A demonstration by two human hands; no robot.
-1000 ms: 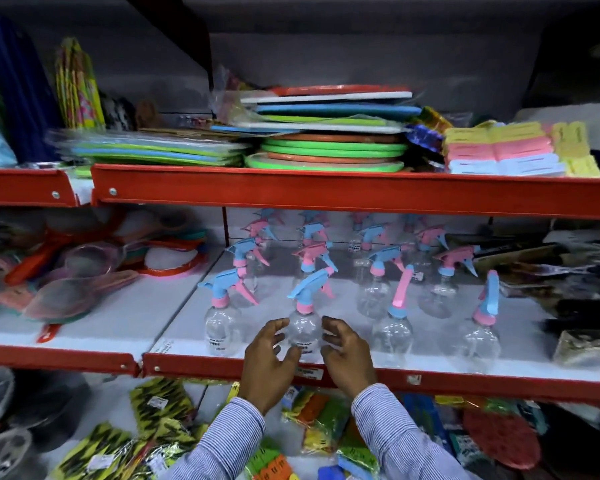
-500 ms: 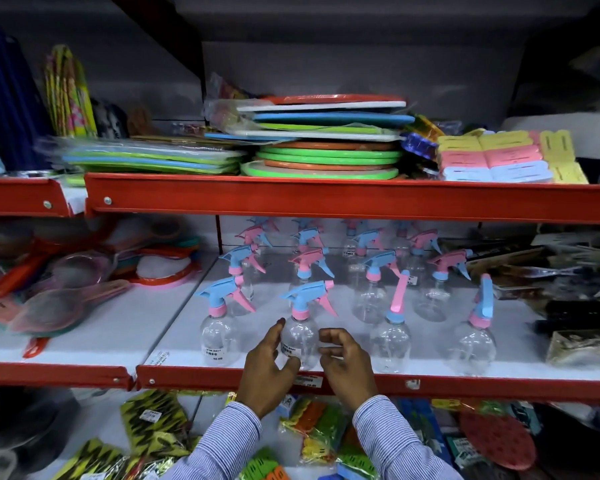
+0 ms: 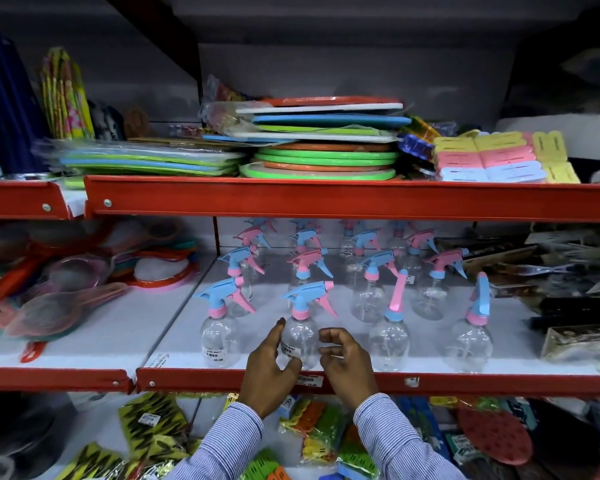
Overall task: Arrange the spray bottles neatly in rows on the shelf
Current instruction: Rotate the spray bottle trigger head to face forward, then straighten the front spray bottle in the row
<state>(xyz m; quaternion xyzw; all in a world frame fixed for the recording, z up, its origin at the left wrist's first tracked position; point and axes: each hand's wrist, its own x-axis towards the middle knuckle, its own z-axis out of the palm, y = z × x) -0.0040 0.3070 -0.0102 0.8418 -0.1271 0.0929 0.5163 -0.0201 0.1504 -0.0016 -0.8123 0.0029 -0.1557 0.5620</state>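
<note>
Clear spray bottles with pink-and-blue trigger heads stand in rough rows on the white middle shelf. My left hand and my right hand cup the second front-row spray bottle from either side. It stands upright near the shelf's front edge. The left thumb and fingers wrap its lower left. The right fingertips are curled against its right side. Beside it in the front row are a left bottle, a third bottle with its head turned sideways, and a right bottle. Several more bottles stand behind.
A red upper shelf beam hangs low over the back rows, carrying stacked coloured boards. Coloured strainers lie on the left bay. Dark packaged goods crowd the right end. Packets fill the shelf below.
Both hands stay on the same front bottle. The right fingers have curled in and drawn slightly back along its side. The view has shifted a little.
</note>
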